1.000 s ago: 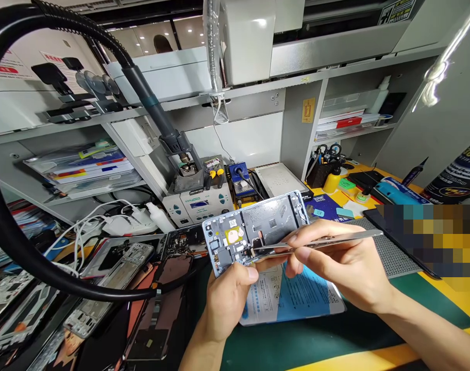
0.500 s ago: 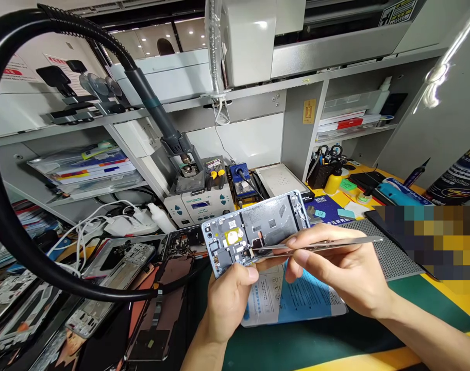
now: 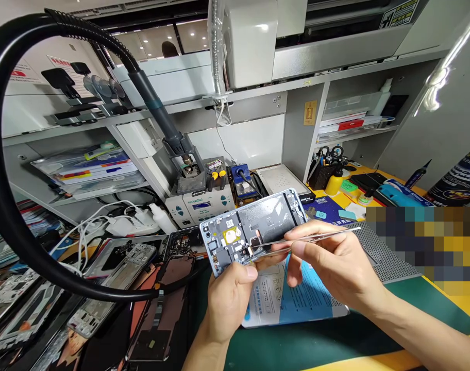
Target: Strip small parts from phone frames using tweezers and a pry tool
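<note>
My left hand is closed round the lower left end of an opened phone frame, holding it up above the green mat with its bare inner side facing me. A yellow patch shows near the frame's left end. My right hand pinches metal tweezers between thumb and fingers. The tweezer tips rest on a small dark part inside the frame, just right of the yellow patch.
A blue and white sheet lies on the green mat under my hands. Several stripped phone frames crowd the left. A hot-air station and thick black hose stand behind. A grey perforated pad, bottles and tools sit right.
The phone frame has tilted and shifted slightly up and left in my left hand. The tweezers have drawn in with it, their tips still inside the frame.
</note>
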A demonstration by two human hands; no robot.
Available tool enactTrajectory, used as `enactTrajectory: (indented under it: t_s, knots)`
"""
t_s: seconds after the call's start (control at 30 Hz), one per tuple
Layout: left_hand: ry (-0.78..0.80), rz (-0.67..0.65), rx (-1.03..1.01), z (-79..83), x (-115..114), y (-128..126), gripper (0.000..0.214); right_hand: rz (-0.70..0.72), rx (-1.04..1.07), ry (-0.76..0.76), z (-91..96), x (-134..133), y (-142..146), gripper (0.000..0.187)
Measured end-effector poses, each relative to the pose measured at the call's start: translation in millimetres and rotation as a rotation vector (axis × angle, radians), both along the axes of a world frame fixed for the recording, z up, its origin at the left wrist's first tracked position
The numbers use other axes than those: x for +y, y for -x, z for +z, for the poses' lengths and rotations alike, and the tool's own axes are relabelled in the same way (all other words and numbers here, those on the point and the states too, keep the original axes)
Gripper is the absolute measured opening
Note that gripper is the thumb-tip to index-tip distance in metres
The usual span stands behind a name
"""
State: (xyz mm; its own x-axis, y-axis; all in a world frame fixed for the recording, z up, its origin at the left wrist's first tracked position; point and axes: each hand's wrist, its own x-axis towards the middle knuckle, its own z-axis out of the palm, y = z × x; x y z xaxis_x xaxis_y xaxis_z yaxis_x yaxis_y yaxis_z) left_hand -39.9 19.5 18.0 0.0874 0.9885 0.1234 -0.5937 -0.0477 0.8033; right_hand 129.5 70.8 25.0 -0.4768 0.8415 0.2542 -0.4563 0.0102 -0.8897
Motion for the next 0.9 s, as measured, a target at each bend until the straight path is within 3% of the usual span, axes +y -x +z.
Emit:
enactTrajectory:
  t_s: [0.47,0.7,0.9]
  knots:
    - [-0.007,-0.011,0.018,0.1,1,2,0.031,-0.13,-0.051,-0.101,2.4,-3,-4,0.008]
    - [-0.074,-0.024,0.093,3.3,-1,2,0.043,-0.203,-0.14,-0.45,12.0,-7,-10,0.023]
    - [0.032,-0.116,0.032,-5.6,-4,5,0.04,-0.262,-0.286,-0.677,5.4,-12,-11,0.025]
